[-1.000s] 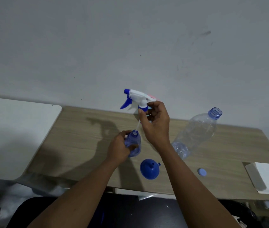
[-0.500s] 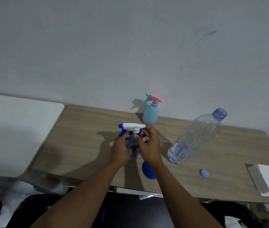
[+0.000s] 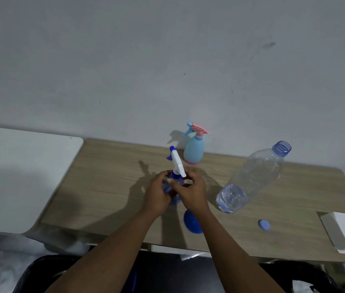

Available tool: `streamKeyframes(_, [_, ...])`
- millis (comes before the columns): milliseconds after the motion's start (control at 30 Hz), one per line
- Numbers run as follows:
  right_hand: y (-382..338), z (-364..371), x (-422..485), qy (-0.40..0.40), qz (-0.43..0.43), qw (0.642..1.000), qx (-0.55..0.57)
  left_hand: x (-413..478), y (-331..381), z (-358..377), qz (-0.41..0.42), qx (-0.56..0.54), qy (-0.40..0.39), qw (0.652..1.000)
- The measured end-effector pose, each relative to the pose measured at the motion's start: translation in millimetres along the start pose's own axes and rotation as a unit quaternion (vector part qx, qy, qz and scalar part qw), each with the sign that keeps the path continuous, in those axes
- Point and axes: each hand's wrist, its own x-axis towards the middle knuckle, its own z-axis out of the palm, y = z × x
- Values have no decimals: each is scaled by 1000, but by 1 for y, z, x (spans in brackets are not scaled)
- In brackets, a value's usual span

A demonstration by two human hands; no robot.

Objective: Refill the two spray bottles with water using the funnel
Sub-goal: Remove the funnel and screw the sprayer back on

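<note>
Blue bottle (image 3: 175, 179), small translucent plastic, is upright on the table (image 3: 104, 187), left of the water bottle (image 3: 251, 178). The white trigger head (image 3: 176, 163) is on its neck, nozzle toward the wall. Judged light, thin-walled, liable to yield if squeezed and slippery if wet. It is best held round the body and turned at the collar, not the trigger. Left hand (image 3: 156, 196) wraps the body, fingers curled. Right hand (image 3: 193, 192) pinches the collar beneath the head. Funnel (image 3: 190, 224) lies near-left of the water bottle, cap (image 3: 264, 225) just nearer than it, pastel bottle (image 3: 193, 150) far-left, against the wall.

Room left on desk (image 3: 104, 176); water bottle (image 3: 256, 176) (open-topped) blocks rt.
</note>
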Motion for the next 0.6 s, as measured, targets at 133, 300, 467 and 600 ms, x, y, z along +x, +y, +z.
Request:
streamKeyframes(133, [9,-3,-3,37,35,999,17,0,1,0,-2,-16,0,1000])
streamKeyframes(300, [10,-2,-3,20,13,1000,16,0,0,-1,-1,-15,-7,1000])
streamKeyframes(467, [13,1,-2,33,9,999,-17,-1,1,-2,1,-18,-4,1000])
streamKeyframes(600, [12,-1,-4,45,23,999,17,-2,2,-1,-8,-12,2,1000])
